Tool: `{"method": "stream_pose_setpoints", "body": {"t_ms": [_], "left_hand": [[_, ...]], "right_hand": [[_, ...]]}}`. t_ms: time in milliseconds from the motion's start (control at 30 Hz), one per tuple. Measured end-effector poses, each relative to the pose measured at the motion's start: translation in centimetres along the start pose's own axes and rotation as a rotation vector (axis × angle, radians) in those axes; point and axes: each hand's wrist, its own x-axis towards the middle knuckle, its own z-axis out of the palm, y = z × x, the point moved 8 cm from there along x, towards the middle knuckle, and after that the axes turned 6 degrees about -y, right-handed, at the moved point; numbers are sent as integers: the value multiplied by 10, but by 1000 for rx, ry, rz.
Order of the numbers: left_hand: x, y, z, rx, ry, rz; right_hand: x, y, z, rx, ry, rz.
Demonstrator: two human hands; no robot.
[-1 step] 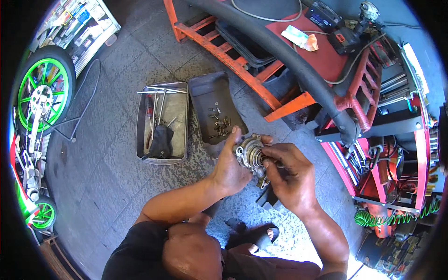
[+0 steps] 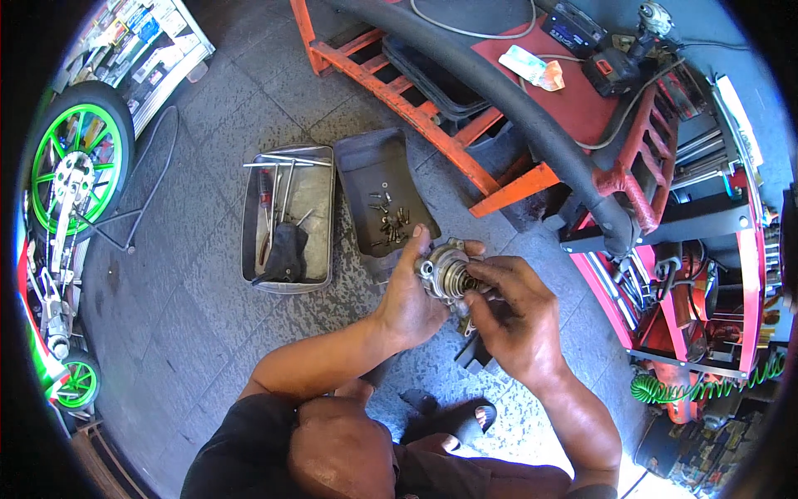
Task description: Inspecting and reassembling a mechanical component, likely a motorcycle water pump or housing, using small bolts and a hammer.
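Observation:
My left hand (image 2: 409,301) holds a round silver metal part (image 2: 450,274) from its left side, thumb up along the edge and fingertips showing at the far side. The part looks like a small engine housing, with stepped rings around a dark centre and a bolt lug on its rim. At its right side, my right hand (image 2: 525,323) is closed, thumb and fingers pinched at the centre. Whatever small piece sits between those fingertips is hidden.
A metal tray (image 2: 317,264) holds screwdrivers, rods and a black pouch. Beside it, a dark tray (image 2: 366,158) contains several bolts. An orange metal frame (image 2: 465,158) stands at the far right, near a red tool rack (image 2: 752,274). A green-rimmed wheel (image 2: 81,166) is on the left.
My right thumb and fingertips have shifted slightly at the part's centre, and more of its inner rings show. The left hand keeps its hold.

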Motion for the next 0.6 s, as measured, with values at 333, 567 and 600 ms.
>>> {"method": "stream_pose_setpoints", "body": {"t_ms": [333,567,600], "left_hand": [[2,-16,22,59,-89,-23],[2,-19,27,83,-120,-4],[2,-20,27,83,-120,-3]], "right_hand": [[-18,-2,-17,-83,-6,-5],[-27,-6,-23,-116,43,-20],[-29,-7,-23,-118,40,-17]]}}
